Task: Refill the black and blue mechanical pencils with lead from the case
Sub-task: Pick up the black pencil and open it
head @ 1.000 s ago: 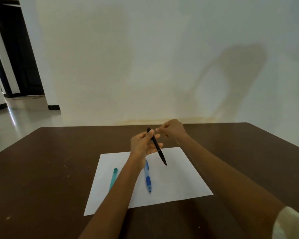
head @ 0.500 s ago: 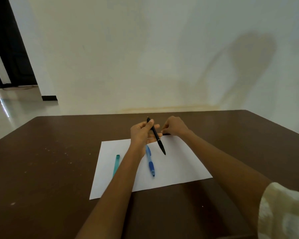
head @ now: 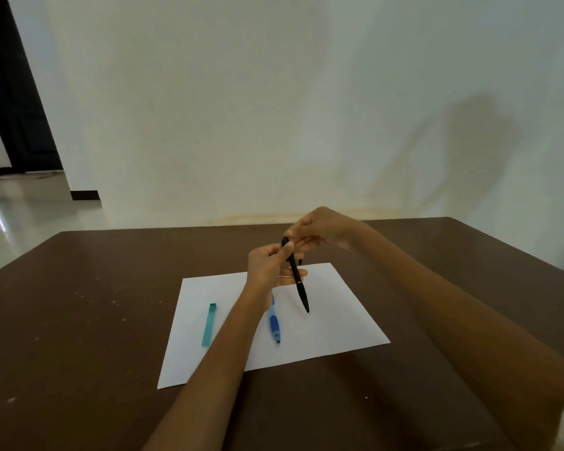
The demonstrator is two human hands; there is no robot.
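the black pencil (head: 295, 273) was held tilted above the white paper (head: 332, 317), tip pointing down toward the sheet and its cap end up near the fingers. the left hand (head: 267, 268) had its fingers curled round the upper barrel, holding it steady. the right hand (head: 319, 227) had its fingertips pinched together at the pencil's top end; whether they held the cap, a lead or nothing could not be made out at this size. the step looked like work at the top opening, either freeing the cap or feeding lead in. to do it well, the left hand's hold should stay firm and low enough to leave the top end clear, the barrel kept steep so a lead would slide in by its own weight, and the right fingers should move gently and straight along the barrel, since thin lead would likely snap if bent. the blue pencil (head: 275, 327) lay on the paper, partly under the left forearm, and the teal lead case (head: 208, 324) lay on the sheet's left part, well apart from both hands. the paper rested on the brown worktop (head: 79, 320).
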